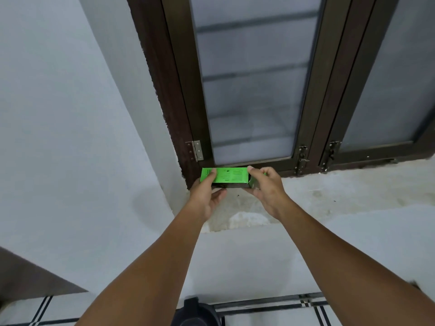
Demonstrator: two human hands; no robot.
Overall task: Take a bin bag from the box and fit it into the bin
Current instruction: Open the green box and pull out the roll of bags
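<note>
A bright green box (229, 175) with small black print rests on the window sill (329, 191), at its left end against the dark window frame. My left hand (206, 194) grips the box's left end, thumb underneath and fingers on top. Fingers of my right hand (266, 189) wrap the box's right end, where a green flap stands open. No bin bag shows. A dark round object (195, 311), maybe the bin, sits at the bottom edge between my forearms, mostly cut off.
A brown-framed window (254, 90) with frosted panes stands behind the box, latches at its base. A white wall (70, 137) closes the left side. Below lies a tiled floor (270, 314) with dark lines, and a dark panel (28, 276) at lower left.
</note>
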